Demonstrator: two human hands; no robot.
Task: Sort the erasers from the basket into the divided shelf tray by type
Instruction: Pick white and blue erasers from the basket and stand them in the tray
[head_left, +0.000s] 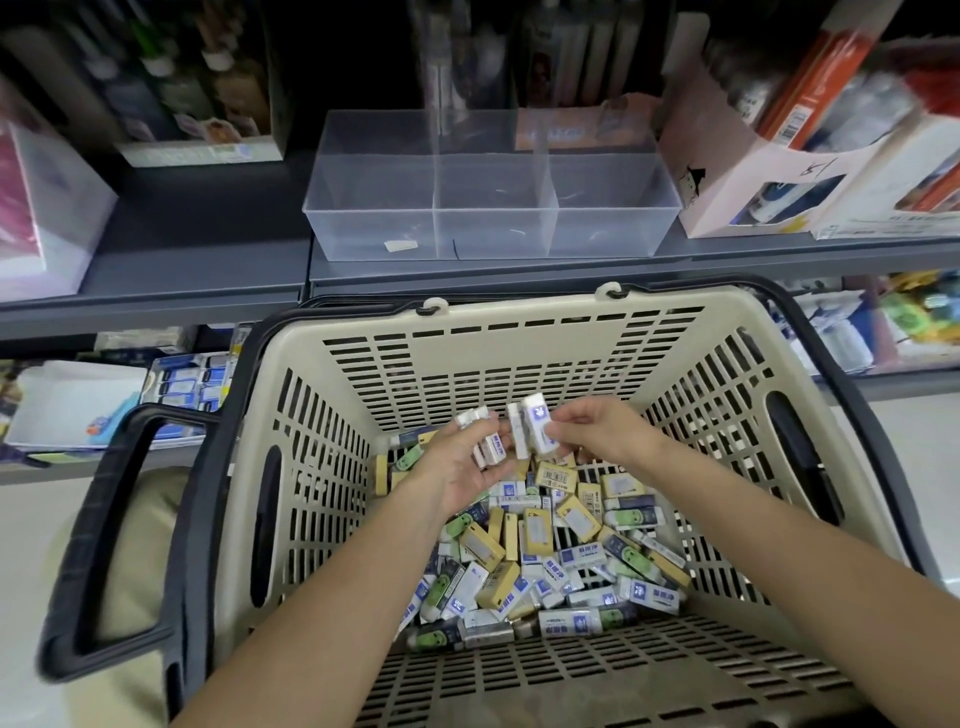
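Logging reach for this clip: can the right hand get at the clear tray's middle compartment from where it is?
Probably yes. The tray is open-topped, uncovered, and stands just beyond the basket; the right hand, holding erasers, has a free path forward.

Basket (519, 384): matt beige slotted plastic. Tray (374, 228): clear smooth plastic. Erasers (540, 535): printed sleeves, probably paper. Shelf (197, 244): matt grey.

The divided tray (374, 223) sits on the shelf (208, 244), behind and above the basket (519, 364), with cartons (727, 176) on either side. The erasers (545, 561) lie heaped in the basket; above the heap the left hand (457, 467) and right hand (592, 423) each hold a few.
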